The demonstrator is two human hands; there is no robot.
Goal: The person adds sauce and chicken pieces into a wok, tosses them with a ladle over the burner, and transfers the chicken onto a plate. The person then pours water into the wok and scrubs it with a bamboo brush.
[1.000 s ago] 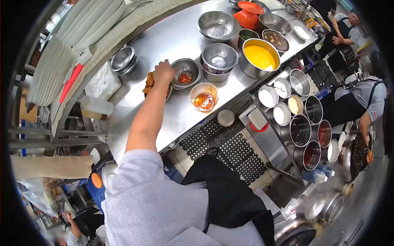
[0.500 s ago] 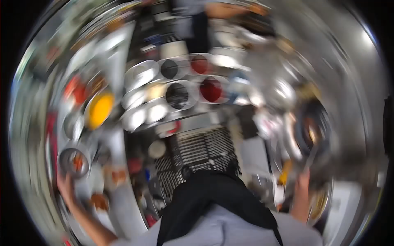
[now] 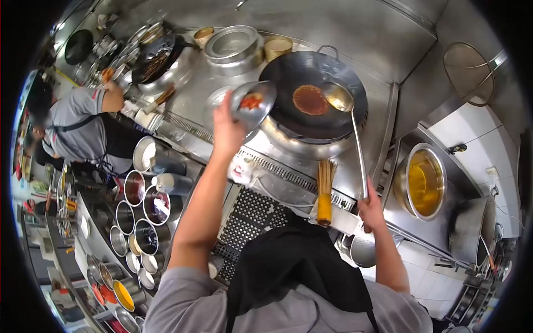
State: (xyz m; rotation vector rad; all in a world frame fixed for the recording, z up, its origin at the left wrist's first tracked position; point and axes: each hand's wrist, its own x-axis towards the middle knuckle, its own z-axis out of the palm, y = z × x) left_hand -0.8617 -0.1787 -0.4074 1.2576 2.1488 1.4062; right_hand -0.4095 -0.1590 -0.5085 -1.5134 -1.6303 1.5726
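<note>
Tilting (apparently), bowl (image 3: 265,94) in left grip (image 3: 228,127).

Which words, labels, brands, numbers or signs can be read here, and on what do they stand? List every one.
None can be read.
Red marks on the crumpled white wrap: too blurred to read.
Red mark on the co-worker's sleeve: too small to tell whether it is text.
White-capped bottle: no legible label.

Steel bowl (image 3: 266,92) (red pieces (image 3: 251,101) inside) — tilted near wok (image 3: 348,82) rim; long-handled ladle (image 3: 340,99) — head inside wok.
</note>
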